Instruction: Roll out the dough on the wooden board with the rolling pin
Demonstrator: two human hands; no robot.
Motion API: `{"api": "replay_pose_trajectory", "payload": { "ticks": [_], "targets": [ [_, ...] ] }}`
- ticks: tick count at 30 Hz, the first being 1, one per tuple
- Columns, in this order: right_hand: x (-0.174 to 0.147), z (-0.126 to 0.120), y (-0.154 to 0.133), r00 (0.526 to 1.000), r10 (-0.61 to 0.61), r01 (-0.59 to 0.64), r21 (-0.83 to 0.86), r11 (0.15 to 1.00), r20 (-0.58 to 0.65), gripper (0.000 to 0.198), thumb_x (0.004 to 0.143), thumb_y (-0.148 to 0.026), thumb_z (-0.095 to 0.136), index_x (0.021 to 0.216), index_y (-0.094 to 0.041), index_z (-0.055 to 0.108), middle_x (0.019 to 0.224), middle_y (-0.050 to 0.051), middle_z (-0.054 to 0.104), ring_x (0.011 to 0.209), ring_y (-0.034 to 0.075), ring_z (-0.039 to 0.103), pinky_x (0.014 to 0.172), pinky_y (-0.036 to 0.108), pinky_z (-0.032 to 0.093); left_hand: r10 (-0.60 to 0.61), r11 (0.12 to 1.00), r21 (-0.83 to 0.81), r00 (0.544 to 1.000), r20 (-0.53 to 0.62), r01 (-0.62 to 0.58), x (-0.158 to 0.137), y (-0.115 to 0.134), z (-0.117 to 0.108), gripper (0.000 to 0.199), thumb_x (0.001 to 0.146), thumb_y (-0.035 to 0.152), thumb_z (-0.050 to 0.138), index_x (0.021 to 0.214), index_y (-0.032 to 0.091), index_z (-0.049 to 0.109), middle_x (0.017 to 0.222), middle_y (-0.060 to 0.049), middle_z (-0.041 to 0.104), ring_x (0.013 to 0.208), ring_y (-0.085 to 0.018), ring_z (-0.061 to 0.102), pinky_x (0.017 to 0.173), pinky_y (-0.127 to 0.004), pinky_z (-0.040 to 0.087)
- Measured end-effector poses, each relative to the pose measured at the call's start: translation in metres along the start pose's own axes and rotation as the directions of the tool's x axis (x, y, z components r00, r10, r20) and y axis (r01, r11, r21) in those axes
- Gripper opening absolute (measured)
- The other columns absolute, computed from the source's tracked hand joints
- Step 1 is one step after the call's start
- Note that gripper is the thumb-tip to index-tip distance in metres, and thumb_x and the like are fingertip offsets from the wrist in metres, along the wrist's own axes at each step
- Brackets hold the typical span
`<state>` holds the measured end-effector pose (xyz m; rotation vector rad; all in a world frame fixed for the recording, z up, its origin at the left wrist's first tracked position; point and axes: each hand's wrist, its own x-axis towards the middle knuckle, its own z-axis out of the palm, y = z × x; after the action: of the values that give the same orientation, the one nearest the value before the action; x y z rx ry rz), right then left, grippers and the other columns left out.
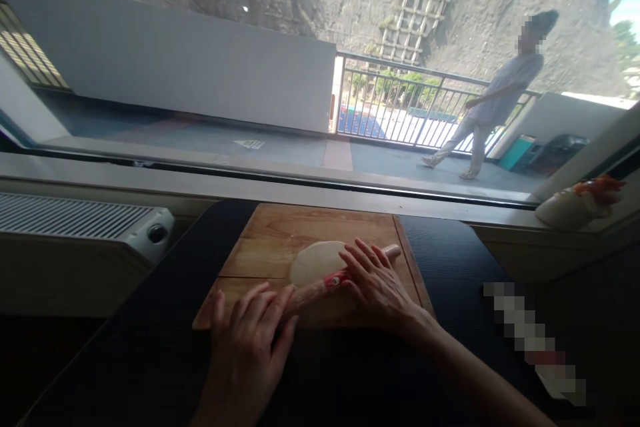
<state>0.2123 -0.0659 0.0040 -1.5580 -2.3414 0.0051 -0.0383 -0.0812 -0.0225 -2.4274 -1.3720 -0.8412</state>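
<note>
One wide window (320, 73) filled the far side at twelve o'clock, its pale sill (310, 197) running just beyond a black worktop (450, 273). At nine o'clock, near the worktop's edge, stood a white radiator (75, 217); at two o'clock, outside the glass, a passer-by (505, 100) in light clothing was in mid-stride. A wooden board (270, 227) lay on the worktop. At four o'clock from it was a long, pale item (525, 333), too blurred to name, and at three o'clock a cream pot (565, 210) with something orange on top sat on the sill. The right hand (383, 287) was at three o'clock on the board, its fingers stretched and slightly spread, laid over a rolling pin (310, 295). The left hand (255, 337) was at eight o'clock, thumb apart from its loosely bent fingers, resting over the pin's other end. Slanting from eight toward two o'clock, the pin crossed the near side of a flat, pale dough round (315, 263) at the board's middle. A small red label (334, 280) showed on the pin between the hands.
</note>
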Motion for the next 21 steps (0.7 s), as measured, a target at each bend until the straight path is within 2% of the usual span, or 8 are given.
{"api": "replay_pose_trajectory", "payload": {
  "ticks": [3,6,9,12,15,18,21],
  "targets": [
    [0.016,0.001,0.005,1.0,0.007,-0.007,-0.009,1.0,0.006,0.046,0.095,-0.047,0.029,0.134,-0.026,0.04,0.143,0.002,0.037,0.138,0.022,0.015,0.112,0.043,0.013,-0.023,1.0,-0.007,1.0,0.008,0.023,0.003,0.0,0.0,0.036,0.084,0.032,0.053,0.119,0.021,0.054,0.105,-0.007,0.064,0.107,-0.026,0.053,0.105,-0.059,0.016],
    [0.071,0.008,0.004,0.999,0.043,-0.043,0.001,0.999,0.022,0.043,0.096,-0.046,0.023,0.125,-0.03,0.05,0.138,0.0,0.044,0.138,0.023,0.017,0.11,0.046,0.016,-0.056,0.998,0.01,0.998,0.002,0.056,0.005,-0.003,0.0,0.037,0.085,0.035,0.051,0.119,0.019,0.054,0.103,-0.008,0.065,0.106,-0.026,0.054,0.105,-0.059,0.015],
    [0.128,0.017,-0.006,0.992,0.108,-0.11,0.018,0.994,0.069,0.047,0.096,-0.048,0.02,0.118,-0.028,0.055,0.133,0.003,0.049,0.135,0.025,0.022,0.106,0.048,0.021,-0.111,0.993,0.037,0.994,0.012,0.111,0.003,-0.005,-0.003,0.037,0.087,0.036,0.048,0.119,0.017,0.054,0.103,-0.009,0.066,0.105,-0.026,0.055,0.105,-0.059,0.015],
    [0.152,0.024,-0.021,0.988,0.128,-0.131,0.032,0.991,0.085,0.05,0.095,-0.051,0.021,0.116,-0.024,0.056,0.131,0.006,0.05,0.134,0.026,0.024,0.106,0.048,0.022,-0.135,0.99,0.05,0.991,0.024,0.134,-0.003,-0.005,-0.005,0.037,0.087,0.036,0.048,0.118,0.017,0.054,0.103,-0.009,0.066,0.106,-0.027,0.054,0.105,-0.059,0.015],
    [0.131,0.023,-0.032,0.998,0.054,-0.056,0.044,0.997,0.042,0.047,0.095,-0.051,0.022,0.118,-0.027,0.055,0.133,0.003,0.049,0.136,0.024,0.021,0.108,0.046,0.019,-0.124,0.992,0.042,0.992,0.033,0.123,-0.009,-0.004,-0.006,0.038,0.086,0.034,0.049,0.12,0.018,0.054,0.106,-0.009,0.065,0.107,-0.027,0.053,0.105,-0.059,0.014],
    [0.078,0.016,-0.035,1.0,0.0,0.0,0.026,1.0,0.0,0.043,0.096,-0.047,0.022,0.122,-0.03,0.052,0.135,0.001,0.047,0.137,0.023,0.019,0.109,0.046,0.017,-0.114,0.993,0.012,0.993,0.024,0.114,-0.01,-0.004,-0.006,0.037,0.085,0.03,0.05,0.121,0.02,0.054,0.108,-0.008,0.065,0.108,-0.026,0.053,0.106,-0.058,0.013],
    [0.022,0.01,-0.032,0.999,0.053,-0.053,-0.01,0.999,-0.002,0.045,0.095,-0.045,0.028,0.133,-0.026,0.042,0.143,0.004,0.037,0.138,0.023,0.017,0.111,0.046,0.016,-0.115,0.993,-0.025,0.993,0.028,0.116,-0.006,-0.001,-0.008,0.037,0.085,0.026,0.05,0.121,0.022,0.053,0.109,-0.007,0.064,0.11,-0.025,0.052,0.107,-0.057,0.013]
  ]
}}
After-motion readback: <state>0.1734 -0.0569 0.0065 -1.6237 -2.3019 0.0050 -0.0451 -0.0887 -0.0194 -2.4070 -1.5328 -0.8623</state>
